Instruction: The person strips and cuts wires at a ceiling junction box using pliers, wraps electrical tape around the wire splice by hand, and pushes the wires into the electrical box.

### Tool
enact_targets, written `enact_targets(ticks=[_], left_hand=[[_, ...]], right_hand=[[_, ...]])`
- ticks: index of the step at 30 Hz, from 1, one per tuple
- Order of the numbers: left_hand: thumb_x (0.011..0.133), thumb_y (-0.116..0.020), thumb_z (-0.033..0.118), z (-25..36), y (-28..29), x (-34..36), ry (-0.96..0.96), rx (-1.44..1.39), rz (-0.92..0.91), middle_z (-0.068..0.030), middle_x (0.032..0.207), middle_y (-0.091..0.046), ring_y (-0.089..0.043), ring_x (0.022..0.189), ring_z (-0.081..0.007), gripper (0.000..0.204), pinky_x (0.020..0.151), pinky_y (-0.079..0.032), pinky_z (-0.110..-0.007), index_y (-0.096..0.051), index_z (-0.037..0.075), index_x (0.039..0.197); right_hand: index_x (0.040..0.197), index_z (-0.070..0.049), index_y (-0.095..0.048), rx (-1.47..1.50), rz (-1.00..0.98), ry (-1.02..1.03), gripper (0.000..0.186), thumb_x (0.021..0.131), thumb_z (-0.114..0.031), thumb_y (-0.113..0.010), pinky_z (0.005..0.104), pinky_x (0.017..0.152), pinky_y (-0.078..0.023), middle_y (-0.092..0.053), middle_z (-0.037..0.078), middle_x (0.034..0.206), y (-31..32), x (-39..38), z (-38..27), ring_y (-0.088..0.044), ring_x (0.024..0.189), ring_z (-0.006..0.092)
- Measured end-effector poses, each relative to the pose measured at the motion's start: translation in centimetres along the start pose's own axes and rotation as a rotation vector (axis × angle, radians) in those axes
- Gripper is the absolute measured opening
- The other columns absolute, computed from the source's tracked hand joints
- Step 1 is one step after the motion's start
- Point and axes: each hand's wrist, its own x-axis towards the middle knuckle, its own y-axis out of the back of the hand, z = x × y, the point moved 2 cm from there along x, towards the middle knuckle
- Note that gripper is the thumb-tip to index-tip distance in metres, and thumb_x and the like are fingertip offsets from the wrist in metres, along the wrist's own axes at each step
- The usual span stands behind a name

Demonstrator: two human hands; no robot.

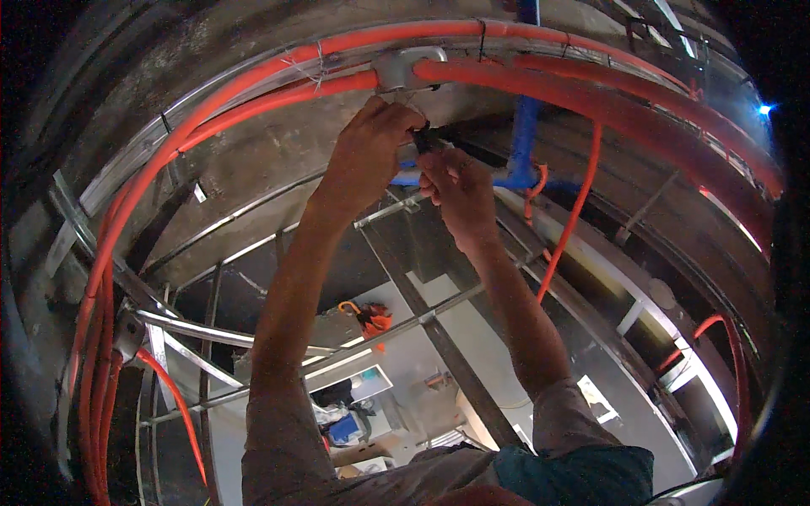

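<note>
Both forearms come up from the bottom edge, grey sleeves bunched at the elbows; hands meet high up near the ceiling, just under a grey metal junction box [407,67]; left hand [367,152] has its fingers curled shut, tips pressed up at the box's lower edge; right hand [456,190] sits just beside and slightly below it, fingers pinched closed on a small dark object [424,137]; can't tell what the object is, too small and half hidden between the two hands; it sits right below the box, between both sets of fingertips. Orange conduits [253,80] run in an arc from the left wall across the ceiling into the box and carry on to the right; thin wire ties hold them to a metal channel. Blue pipe [525,126] drops vertically just right of the hands, joins a horizontal blue run behind them. Far below: metal framing bars [211,333], a small orange tool [371,319] lying on a frame member.
</note>
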Motion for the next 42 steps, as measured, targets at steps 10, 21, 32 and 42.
enact_targets(ticks=[10,21,32,42], left_hand=[[0.078,-0.063,-0.009,-0.1,-0.2,0.0,0.075,-0.152,0.024,-0.0109,0.100,-0.066,-0.059,0.100,-0.0325,0.025,0.087,-0.050,-0.043,-0.063,0.003,0.101],[0.084,-0.057,-0.014,-0.8,-1.6,-0.8,0.172,-0.361,0.135,-0.0139,0.109,-0.064,-0.065,0.097,-0.0323,0.048,0.084,-0.055,-0.044,-0.054,0.013,0.123],[0.069,-0.055,-0.020,0.8,-1.1,-0.8,0.210,-0.096,0.067,-0.0171,0.107,-0.065,-0.060,0.099,-0.0342,0.094,0.083,-0.055,-0.045,-0.036,0.021,0.152],[0.079,-0.062,-0.016,1.1,-3.2,-2.1,0.370,-0.382,0.377,-0.0155,0.119,-0.062,-0.061,0.101,-0.0290,0.080,0.085,-0.054,-0.042,-0.038,0.011,0.151]], right_hand=[[0.104,-0.005,-0.067,-0.223,-0.118,0.100,0.021,0.100,-0.025,-0.059,0.0297,0.065,-0.051,-0.067,0.004,0.082,3.2,3.4,3.2,-0.063,0.072,0.0129],[0.105,-0.006,-0.069,-0.115,-0.061,0.366,0.016,0.092,-0.002,-0.059,0.0343,0.073,-0.055,-0.074,0.009,0.094,0.4,10.0,5.4,-0.070,0.085,0.0198],[0.112,-0.002,-0.064,0.029,-0.079,0.273,0.020,0.096,-0.012,-0.057,0.0320,0.066,-0.057,-0.070,0.010,0.099,0.3,10.2,4.1,-0.067,0.074,0.0175],[0.112,-0.003,-0.063,0.243,-0.222,0.044,0.026,0.098,-0.024,-0.058,0.0299,0.066,-0.056,-0.068,0.007,0.097,0.6,7.7,2.7,-0.068,0.082,0.0154]])
